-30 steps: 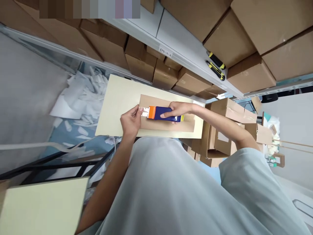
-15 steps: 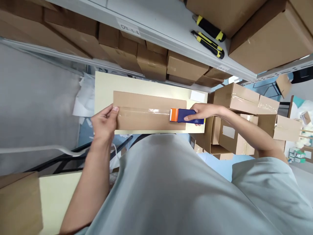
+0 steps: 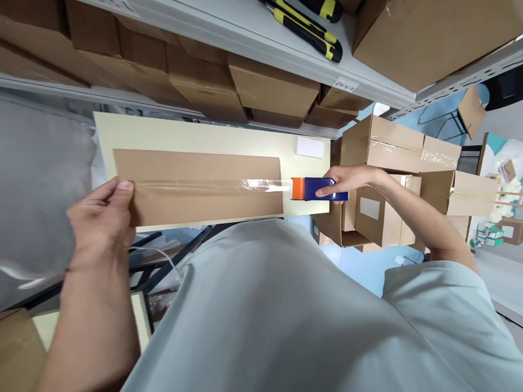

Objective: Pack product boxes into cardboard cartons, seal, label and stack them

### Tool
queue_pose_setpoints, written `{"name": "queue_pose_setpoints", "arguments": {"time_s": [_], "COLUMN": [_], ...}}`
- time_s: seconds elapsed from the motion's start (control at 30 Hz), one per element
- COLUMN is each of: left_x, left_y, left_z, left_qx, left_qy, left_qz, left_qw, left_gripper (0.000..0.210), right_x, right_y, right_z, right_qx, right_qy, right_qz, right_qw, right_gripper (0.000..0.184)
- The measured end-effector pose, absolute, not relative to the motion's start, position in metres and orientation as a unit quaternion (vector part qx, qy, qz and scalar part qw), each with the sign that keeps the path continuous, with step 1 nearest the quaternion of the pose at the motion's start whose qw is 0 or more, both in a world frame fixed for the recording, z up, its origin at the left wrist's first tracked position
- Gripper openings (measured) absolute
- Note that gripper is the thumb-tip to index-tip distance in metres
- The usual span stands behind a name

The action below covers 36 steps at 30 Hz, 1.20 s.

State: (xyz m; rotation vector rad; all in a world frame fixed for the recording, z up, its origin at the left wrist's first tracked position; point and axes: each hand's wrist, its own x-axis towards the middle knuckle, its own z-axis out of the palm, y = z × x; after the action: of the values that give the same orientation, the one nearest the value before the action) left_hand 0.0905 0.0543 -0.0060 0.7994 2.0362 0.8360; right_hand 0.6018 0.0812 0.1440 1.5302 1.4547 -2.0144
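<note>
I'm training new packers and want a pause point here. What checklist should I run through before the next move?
1. Left hand on the cardboard: ok, thumb and fingers are at its left end.
2. Right hand gripping the tape dispenser: ok.
3. Tape lined up: ok, it runs lengthwise near the middle of the cardboard.
4. Tape separated from the dispenser: not ok, it spans past the right end to the orange front.
5. Tape pressed flat throughout: cannot tell, glare near the right end hides it.
6. Knives away from the hands: ok, they lie on the shelf.
</note>
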Motion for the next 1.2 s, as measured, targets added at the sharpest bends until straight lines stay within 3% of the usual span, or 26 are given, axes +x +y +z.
{"name": "queue_pose_setpoints", "arguments": {"time_s": [0.23, 0.47, 0.73, 1.0, 1.2], "left_x": [0.110, 0.105, 0.108, 0.128, 0.224], "left_y": [0.061, 0.060, 0.067, 0.059, 0.046], "left_z": [0.022, 0.016, -0.003, 0.017, 0.062], "left_qx": [0.207, 0.246, 0.296, 0.559, 0.731], "left_qy": [0.822, 0.834, 0.848, 0.748, 0.520], "left_qz": [0.330, 0.309, 0.310, 0.283, 0.343], "left_qw": [0.416, 0.385, 0.312, 0.219, 0.278], "left_gripper": [0.034, 0.038, 0.047, 0.089, 0.056], "right_x": [0.622, 0.577, 0.520, 0.521, 0.524], "right_y": [0.081, 0.080, 0.050, 0.021, 0.032], "right_z": [0.124, 0.114, 0.090, 0.096, 0.139], "right_qx": [0.524, 0.567, 0.613, 0.676, 0.744], "right_qy": [0.521, 0.586, 0.635, 0.616, 0.593], "right_qz": [-0.667, -0.521, -0.309, -0.295, -0.225], "right_qw": [0.094, 0.253, 0.354, 0.277, 0.210], "right_gripper": [0.058, 0.056, 0.036, 0.044, 0.056]}}
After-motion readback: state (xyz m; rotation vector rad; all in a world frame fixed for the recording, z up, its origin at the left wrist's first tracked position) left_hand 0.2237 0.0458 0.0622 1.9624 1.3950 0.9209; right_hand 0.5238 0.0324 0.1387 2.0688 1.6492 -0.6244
